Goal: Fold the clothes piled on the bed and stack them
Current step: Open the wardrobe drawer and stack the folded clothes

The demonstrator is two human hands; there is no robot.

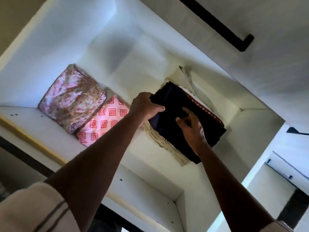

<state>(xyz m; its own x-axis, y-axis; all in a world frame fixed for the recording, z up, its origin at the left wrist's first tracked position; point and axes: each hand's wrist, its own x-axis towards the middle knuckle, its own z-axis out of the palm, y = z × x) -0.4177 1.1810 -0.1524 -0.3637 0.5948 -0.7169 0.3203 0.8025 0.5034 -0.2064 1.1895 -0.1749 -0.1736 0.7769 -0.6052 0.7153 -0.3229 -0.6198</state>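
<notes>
Note: your left hand (145, 106) grips the folded black cloth garment (174, 97) by its edge, your right hand (192, 128) presses spread fingers on top; it sits on the cream folded pile (160, 141) under both hands, so an uneven push likely skews it and it slides off.

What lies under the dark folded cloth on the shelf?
Folded cream cloth shows under the dark cloth along its near edge. How many layers, and anything beneath them, is covered.

Bare shelf (21, 119) at the left front edge and behind the stacks. Floral bundle (71, 99) and pink-squared cloth (103, 122) block left-centre; dark stack (175, 101) fills the right.
</notes>
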